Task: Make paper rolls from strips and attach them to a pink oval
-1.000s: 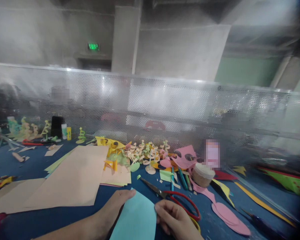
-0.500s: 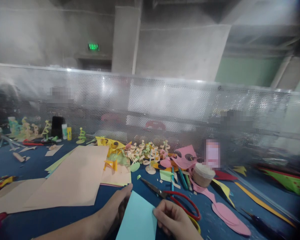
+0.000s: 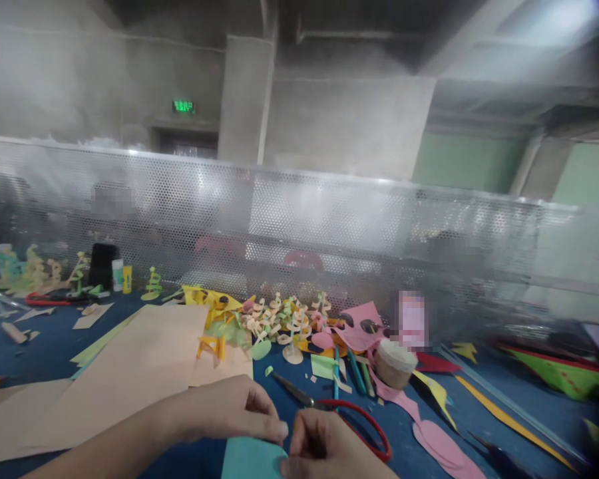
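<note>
A sheet of light-blue paper (image 3: 252, 459) lies low in the middle of the head view, its lower part cut off by the frame. My left hand (image 3: 239, 407) arches over its top edge, fingers bent and thumb tip at the upper right corner. At the right edge of the sheet, my right hand (image 3: 324, 447) is closed, pinching the paper between thumb and curled fingers. Just behind the hands rest red-handled scissors (image 3: 362, 422), with their blades pointing to the upper left. Large pale peach sheets (image 3: 124, 359) spread out to the left, partly under my left forearm.
Spiral paper pieces (image 3: 279, 319) pile up at the back, beside yellow and pink offcuts. A tub (image 3: 395, 362) with a white top stands right of centre, near pink paper ovals (image 3: 442, 446). A dark-handled pointed tool (image 3: 502, 458) lies at right. A perforated metal screen (image 3: 324, 219) borders the table.
My left hand has moved from the paper's left side up over its top edge. The blue paper sits lower in view, and both hands are closer together. The camera view has shifted slightly.
</note>
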Motion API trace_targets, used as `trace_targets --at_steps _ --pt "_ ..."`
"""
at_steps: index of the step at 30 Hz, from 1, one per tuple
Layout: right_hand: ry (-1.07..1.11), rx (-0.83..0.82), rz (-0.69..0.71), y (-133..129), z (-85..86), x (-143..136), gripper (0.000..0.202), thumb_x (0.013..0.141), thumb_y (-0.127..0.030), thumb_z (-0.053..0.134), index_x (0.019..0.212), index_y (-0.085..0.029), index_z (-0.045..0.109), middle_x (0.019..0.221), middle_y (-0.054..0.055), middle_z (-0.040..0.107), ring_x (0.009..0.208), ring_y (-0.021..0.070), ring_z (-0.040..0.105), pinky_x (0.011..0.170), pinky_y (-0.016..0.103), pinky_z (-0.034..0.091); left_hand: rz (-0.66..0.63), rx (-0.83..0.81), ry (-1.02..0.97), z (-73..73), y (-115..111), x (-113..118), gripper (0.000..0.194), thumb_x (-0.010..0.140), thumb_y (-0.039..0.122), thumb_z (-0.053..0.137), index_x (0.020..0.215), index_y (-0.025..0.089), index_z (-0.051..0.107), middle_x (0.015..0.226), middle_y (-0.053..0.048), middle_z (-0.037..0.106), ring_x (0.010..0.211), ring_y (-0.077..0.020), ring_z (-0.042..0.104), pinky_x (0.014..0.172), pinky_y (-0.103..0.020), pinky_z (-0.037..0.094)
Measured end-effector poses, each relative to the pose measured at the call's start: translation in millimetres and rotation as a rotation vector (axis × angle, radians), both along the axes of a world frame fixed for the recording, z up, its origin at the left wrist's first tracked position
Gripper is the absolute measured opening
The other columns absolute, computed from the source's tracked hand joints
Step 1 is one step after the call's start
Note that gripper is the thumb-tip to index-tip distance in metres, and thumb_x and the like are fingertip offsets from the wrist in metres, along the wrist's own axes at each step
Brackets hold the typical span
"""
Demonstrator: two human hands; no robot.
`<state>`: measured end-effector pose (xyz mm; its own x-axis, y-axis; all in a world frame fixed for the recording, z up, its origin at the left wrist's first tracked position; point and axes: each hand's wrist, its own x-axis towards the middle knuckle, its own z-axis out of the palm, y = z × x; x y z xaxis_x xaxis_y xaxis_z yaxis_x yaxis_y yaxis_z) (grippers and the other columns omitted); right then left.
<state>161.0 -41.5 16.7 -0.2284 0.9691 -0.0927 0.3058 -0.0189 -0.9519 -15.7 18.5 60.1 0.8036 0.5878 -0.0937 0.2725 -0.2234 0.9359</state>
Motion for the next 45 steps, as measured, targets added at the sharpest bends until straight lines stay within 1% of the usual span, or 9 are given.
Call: trace_targets --at_steps 5,9,18,26,33,36,38,42,45 --pt "-0.157 0.177 -0.035 10 33.2 -14 0.020 0.054 -0.018 0.065 0.054 -0.018 0.045 0.051 -0.008 0.039 0.051 0.0074 0.033 0.047 0.020 0.023 0.006 0.235 0.085 24.5 6 -1 0.017 0.065 0.036 0.064 0.067 0.021 0.070 0.052 0.004 0.049 0.048 -0.0108 0.040 0.045 -0.019 0.027" --pt "-0.275 0.224 -0.114 17 47.9 -21 0.020 0.053 -0.018 0.067 0.054 -0.019 0.047 0.050 -0.008 0.037 0.048 0.0073 0.031 0.045 0.020 0.021 0.040 0.249 0.060 36.5 5 -5 0.013 0.065 0.032 0.063 0.066 0.019 0.069 0.052 0.003 0.049 0.050 -0.0116 0.043 0.047 -0.020 0.030" --pt "-0.319 0.369 -0.108 22 39.9 -25 0.013 0.054 -0.017 0.067 0.056 -0.018 0.055 0.052 -0.007 0.040 0.047 0.0073 0.034 0.046 0.020 0.027 0.030 0.256 0.149 38.6 6 -12 0.012 0.067 0.025 0.057 0.067 0.020 0.068 0.050 0.003 0.047 0.047 -0.0117 0.042 0.045 -0.020 0.029" --pt "-0.322 0.404 -0.055 23 44.7 -17 0.009 0.069 -0.018 0.054 0.063 -0.016 0.061 0.057 -0.003 0.049 0.054 0.0098 0.042 0.049 0.020 0.031 0.035 0.271 0.067 33.0 16 -11 0.012 0.068 0.026 0.055 0.064 0.018 0.062 0.058 0.003 0.046 0.053 -0.0110 0.040 0.049 -0.019 0.028" --pt "-0.385 0.506 -0.061 24 34.6 -23 0.010 0.061 -0.008 0.056 0.061 -0.014 0.064 0.060 -0.001 0.055 0.054 0.0092 0.047 0.049 0.017 0.035 -0.009 0.280 0.228 24.2 23 -11 0.012 0.066 0.021 0.052 0.069 0.016 0.062 0.049 0.005 0.044 0.047 -0.0092 0.041 0.043 -0.018 0.027" --pt "-0.511 0.513 -0.063 36 33.9 -10 0.016 0.073 -0.023 0.054 0.067 -0.017 0.067 0.059 -0.001 0.061 0.055 0.0109 0.053 0.050 0.017 0.038 -0.003 0.284 0.201 22.1 27 -13 0.012 0.067 0.023 0.052 0.069 0.016 0.061 0.052 0.005 0.045 0.049 -0.0089 0.042 0.045 -0.018 0.030" --pt "-0.643 0.543 -0.168 52 34.3 10 0.027 0.081 -0.030 0.044 0.075 -0.019 0.068 0.063 0.000 0.064 0.059 0.0132 0.057 0.054 0.019 0.042 -0.002 0.280 0.158 23.7 28 -14 0.011 0.067 0.025 0.054 0.068 0.016 0.060 0.058 0.004 0.047 0.053 -0.0092 0.043 0.048 -0.018 0.032" --pt "-0.784 0.582 -0.404 90 27.4 64 0.030 0.078 -0.012 0.042 0.102 -0.016 0.060 0.107 0.011 0.061 0.098 0.0230 0.053 0.085 0.034 0.036 -0.005 0.254 0.123 29.4 27 -15 0.010 0.067 0.025 0.056 0.066 0.016 0.058 0.069 0.002 0.051 0.059 -0.0099 0.045 0.053 -0.019 0.036" --pt "-0.894 0.561 -0.443 106 10.6 91 0.038 0.071 -0.004 0.044 0.106 -0.013 0.059 0.111 0.014 0.058 0.107 0.0251 0.048 0.090 0.035 0.032 -0.015 0.253 0.132 30.8 26 -16 0.010 0.068 0.026 0.056 0.067 0.016 0.058 0.069 0.002 0.050 0.058 -0.0096 0.045 0.052 -0.019 0.036"
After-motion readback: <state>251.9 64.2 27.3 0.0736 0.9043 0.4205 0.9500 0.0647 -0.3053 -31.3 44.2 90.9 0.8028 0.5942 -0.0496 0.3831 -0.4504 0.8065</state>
